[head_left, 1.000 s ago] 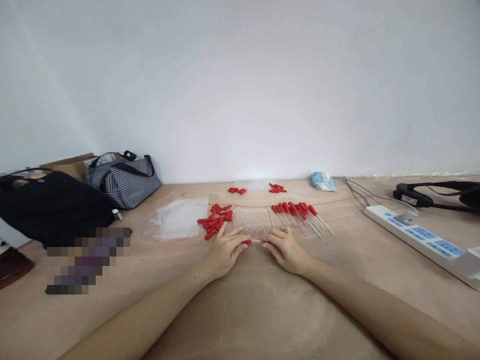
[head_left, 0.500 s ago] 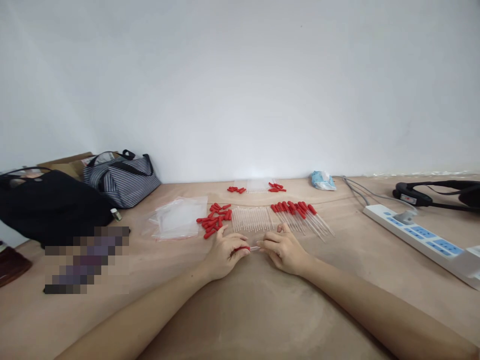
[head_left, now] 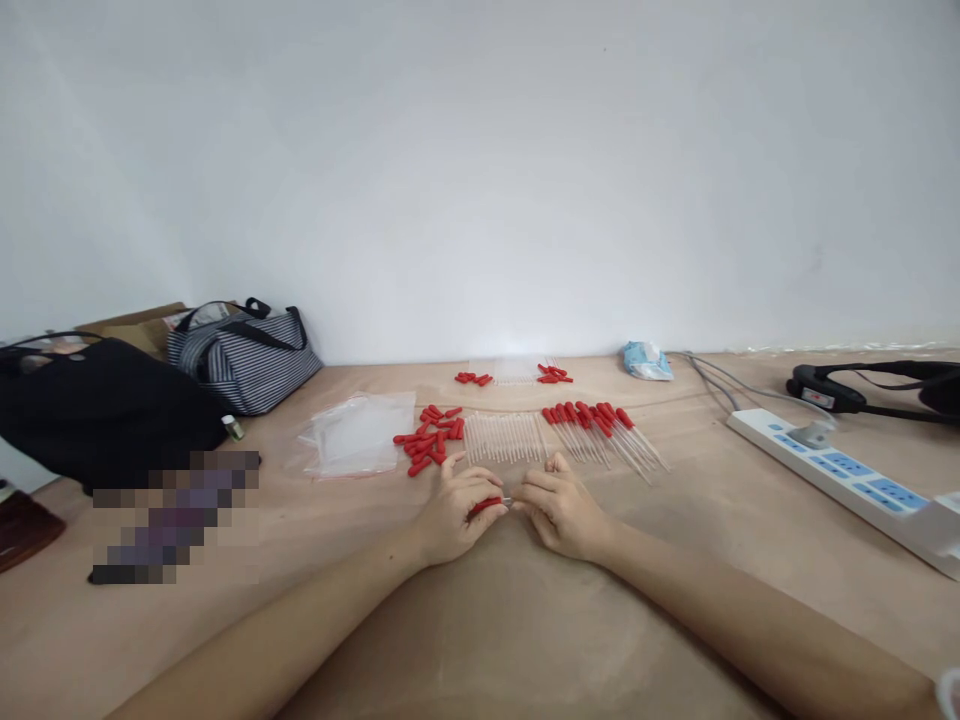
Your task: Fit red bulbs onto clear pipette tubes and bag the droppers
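Note:
My left hand (head_left: 456,515) is closed in a pinch on a red rubber dropper bulb (head_left: 487,505). Facing it, my right hand (head_left: 562,512) grips a thin clear glass dropper tube (head_left: 507,501), mostly hidden by the fingers. The tube's end meets the bulb's mouth; how deep it sits I cannot tell. Loose red bulbs (head_left: 431,438) are piled just beyond my left hand. A row of bare clear tubes (head_left: 504,438) lies ahead of both hands. Farther right, several tubes with red bulbs fitted (head_left: 600,425) lie fanned out.
Clear plastic bags (head_left: 360,435) are stacked at the left of the bulbs. More bulbs and tubes (head_left: 514,372) lie near the wall. A power strip (head_left: 832,470) and a black headset (head_left: 862,388) are on the right; a striped bag (head_left: 255,355) and black bag (head_left: 112,410) on the left.
My hands have drawn slightly closer together, and less of the tube shows between them. The bulb in my left hand is tilted a bit more. The piles look the same.

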A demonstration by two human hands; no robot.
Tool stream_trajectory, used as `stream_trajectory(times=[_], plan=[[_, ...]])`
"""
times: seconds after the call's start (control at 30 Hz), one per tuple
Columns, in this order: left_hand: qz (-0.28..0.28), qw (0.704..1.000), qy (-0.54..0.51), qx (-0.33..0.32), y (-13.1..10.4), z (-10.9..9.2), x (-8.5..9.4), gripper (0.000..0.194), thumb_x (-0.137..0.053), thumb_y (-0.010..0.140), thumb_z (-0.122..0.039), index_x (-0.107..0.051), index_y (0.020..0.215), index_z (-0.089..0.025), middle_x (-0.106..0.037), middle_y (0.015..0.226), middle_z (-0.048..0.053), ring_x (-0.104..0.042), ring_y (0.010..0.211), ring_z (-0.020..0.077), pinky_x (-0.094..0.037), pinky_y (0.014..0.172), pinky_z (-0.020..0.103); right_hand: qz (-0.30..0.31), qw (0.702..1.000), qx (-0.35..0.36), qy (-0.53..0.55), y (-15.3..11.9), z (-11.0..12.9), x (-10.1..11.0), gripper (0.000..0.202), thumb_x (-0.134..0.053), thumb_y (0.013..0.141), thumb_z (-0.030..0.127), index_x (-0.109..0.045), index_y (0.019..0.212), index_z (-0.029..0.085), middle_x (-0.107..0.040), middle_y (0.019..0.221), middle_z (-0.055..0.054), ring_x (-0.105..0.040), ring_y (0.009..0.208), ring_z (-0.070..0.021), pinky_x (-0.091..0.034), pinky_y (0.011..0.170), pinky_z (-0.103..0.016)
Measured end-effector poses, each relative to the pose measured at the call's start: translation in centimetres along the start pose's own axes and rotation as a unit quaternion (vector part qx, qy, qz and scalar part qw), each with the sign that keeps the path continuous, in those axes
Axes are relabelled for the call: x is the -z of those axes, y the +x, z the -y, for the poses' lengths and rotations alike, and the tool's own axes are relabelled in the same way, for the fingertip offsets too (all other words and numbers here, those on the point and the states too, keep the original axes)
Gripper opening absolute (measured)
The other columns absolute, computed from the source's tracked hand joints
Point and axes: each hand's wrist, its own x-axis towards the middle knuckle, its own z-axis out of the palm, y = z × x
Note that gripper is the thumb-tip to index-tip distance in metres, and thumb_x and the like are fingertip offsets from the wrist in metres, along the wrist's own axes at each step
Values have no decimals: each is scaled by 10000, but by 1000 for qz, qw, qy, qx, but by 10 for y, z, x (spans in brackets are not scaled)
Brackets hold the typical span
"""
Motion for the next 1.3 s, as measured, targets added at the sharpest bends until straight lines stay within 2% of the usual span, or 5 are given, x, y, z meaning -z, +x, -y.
stream_trajectory(times=[0.5,0.63,0.8,0.9,1.3], plan=[[-15,999,40,34,2,7,2,141,-549,791,-327,-590,901,-249,-639,912,1,-530,949,204,-176,947,461,122,990,-33,-61,10,-7,17,186,-437,835,232,-619,868,206,-603,747,-29,-466,746,-154,-215,682,-312],[-93,990,44,95,-1,14,4,413,-581,741,-336,-471,1123,-226,-547,1068,67,-484,1009,234,-345,864,399,61,973,-179,-131,5,-32,21,204,-418,827,217,-619,851,189,-633,819,-51,-492,807,-174,-217,700,-315],[-124,983,36,134,-2,18,1,123,-471,793,-245,-536,884,-193,-550,670,-9,-538,642,148,-430,684,285,16,898,-382,-217,-4,-72,27,229,-413,814,257,-621,871,182,-650,874,-65,-517,856,-197,-232,736,-320],[-91,986,53,128,-1,18,-1,134,-435,819,-241,-559,801,-194,-500,524,-44,-487,507,120,-419,656,275,35,870,-430,-236,-9,-83,27,235,-408,810,272,-622,865,192,-656,841,-61,-527,869,-210,-238,726,-322],[-47,992,30,115,-1,15,1,117,-490,757,-170,-585,823,-185,-631,756,17,-578,716,158,-433,682,287,51,831,-491,-255,-3,-91,22,231,-409,805,280,-592,877,159,-649,761,-94,-572,799,-228,-244,709,-343]])
